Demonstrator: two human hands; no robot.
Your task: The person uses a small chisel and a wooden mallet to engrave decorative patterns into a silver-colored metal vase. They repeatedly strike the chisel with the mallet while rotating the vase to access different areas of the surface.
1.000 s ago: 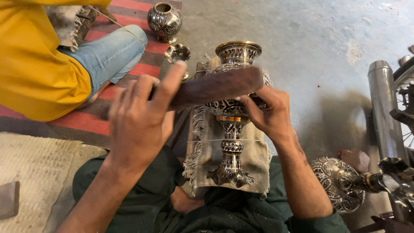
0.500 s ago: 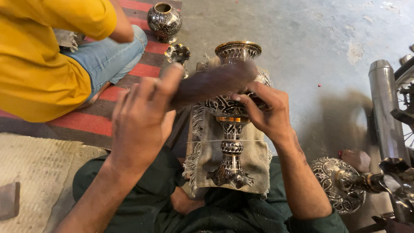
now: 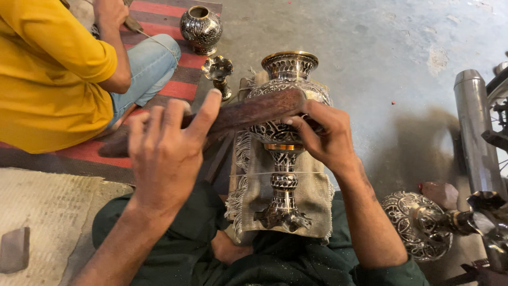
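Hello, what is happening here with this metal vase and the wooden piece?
A seated person holds a brown wooden stick across an engraved metal vase that lies on a fringed cloth over their lap. The left hand rests on one end, and the right hand grips it at the vase's body. Beside them, another person in a yellow shirt sits on a striped mat.

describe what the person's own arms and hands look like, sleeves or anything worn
Both forearms are bare. The left hand and the right hand wear no gloves, and no watch or bracelet shows at either wrist. A dark green sleeve is bunched near the right elbow; the same green cloth covers the lap below. Whether a ring sits on the right fingers is unclear.
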